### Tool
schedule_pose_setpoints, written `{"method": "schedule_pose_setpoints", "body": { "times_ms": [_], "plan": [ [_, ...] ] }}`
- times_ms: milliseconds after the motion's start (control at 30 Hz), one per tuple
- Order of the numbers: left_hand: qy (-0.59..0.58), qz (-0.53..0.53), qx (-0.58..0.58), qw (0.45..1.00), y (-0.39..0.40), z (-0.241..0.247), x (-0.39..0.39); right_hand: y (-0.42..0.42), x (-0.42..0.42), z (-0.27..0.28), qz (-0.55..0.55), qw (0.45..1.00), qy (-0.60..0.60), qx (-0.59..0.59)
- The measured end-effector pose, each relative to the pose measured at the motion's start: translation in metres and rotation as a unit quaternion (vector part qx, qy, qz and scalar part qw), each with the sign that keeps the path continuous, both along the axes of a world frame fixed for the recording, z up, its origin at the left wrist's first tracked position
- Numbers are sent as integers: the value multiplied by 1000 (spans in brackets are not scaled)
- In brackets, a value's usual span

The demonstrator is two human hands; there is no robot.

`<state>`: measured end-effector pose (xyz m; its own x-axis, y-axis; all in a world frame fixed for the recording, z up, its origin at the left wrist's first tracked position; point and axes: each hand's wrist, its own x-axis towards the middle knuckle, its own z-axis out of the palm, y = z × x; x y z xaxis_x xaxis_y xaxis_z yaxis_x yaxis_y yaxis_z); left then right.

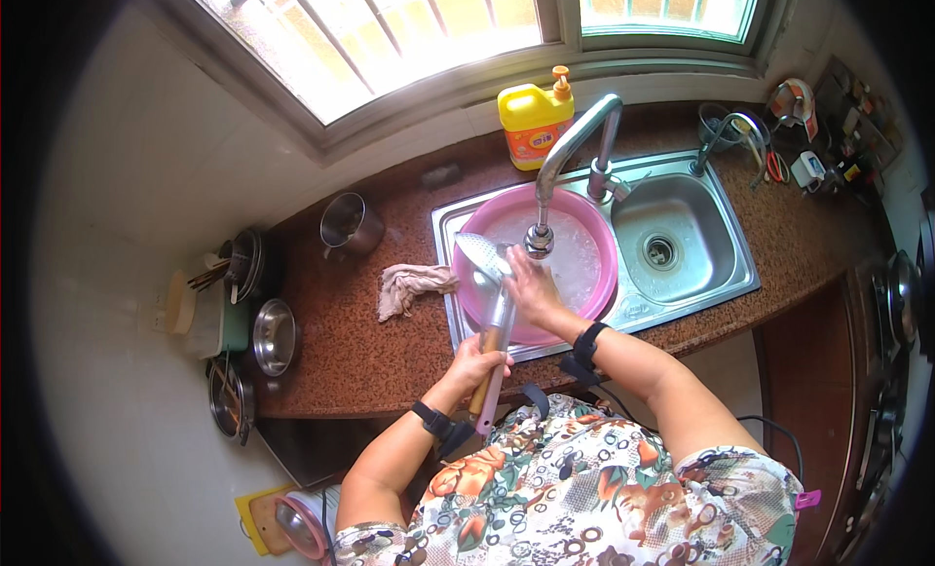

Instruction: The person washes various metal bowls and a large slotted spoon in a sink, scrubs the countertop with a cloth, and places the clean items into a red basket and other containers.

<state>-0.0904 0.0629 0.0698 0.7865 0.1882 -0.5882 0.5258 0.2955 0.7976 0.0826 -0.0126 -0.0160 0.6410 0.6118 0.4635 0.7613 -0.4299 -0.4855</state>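
My left hand is closed around the handles of several kitchen utensils, one wooden and one pink. Their heads, among them a perforated metal skimmer, lie over a pink plastic basin in the sink's left bowl. My right hand is at the utensils' upper part, fingers extended, just below the chrome faucet. Whether it grips anything is unclear. Cloudy water shows in the basin. A crumpled pinkish cloth rests on the counter beside the basin, its end reaching the sink rim.
Behind the sink stands a yellow detergent pump bottle. The right sink bowl adjoins the basin. A metal pot and a steel bowl are on the left counter. Cups, scissors and bottles crowd the right corner.
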Motion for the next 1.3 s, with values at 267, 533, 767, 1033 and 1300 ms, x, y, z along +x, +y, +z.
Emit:
{"method": "schedule_pose_setpoints", "body": {
  "times_ms": [267, 533, 767, 1033, 1300],
  "plan": [
    [-23, 35, -3, 999, 2, -4, 15, -8, -7, 42, 94, 969, 210, -93],
    [-53, 42, 8, 998, 7, -15, 27, -57, -36, 49, 235, 931, 280, -22],
    [-59, 50, -26, 997, -2, 0, 39, -48, -40, 15, 126, 808, 562, 125],
    [-9, -2, -49, 999, 2, -13, 21, -18, 10, 12, -34, 599, 785, 153],
    [-2, -8, -72, 997, 8, -11, 9, -23, 38, -18, -36, 616, 777, 121]
  ]
}}
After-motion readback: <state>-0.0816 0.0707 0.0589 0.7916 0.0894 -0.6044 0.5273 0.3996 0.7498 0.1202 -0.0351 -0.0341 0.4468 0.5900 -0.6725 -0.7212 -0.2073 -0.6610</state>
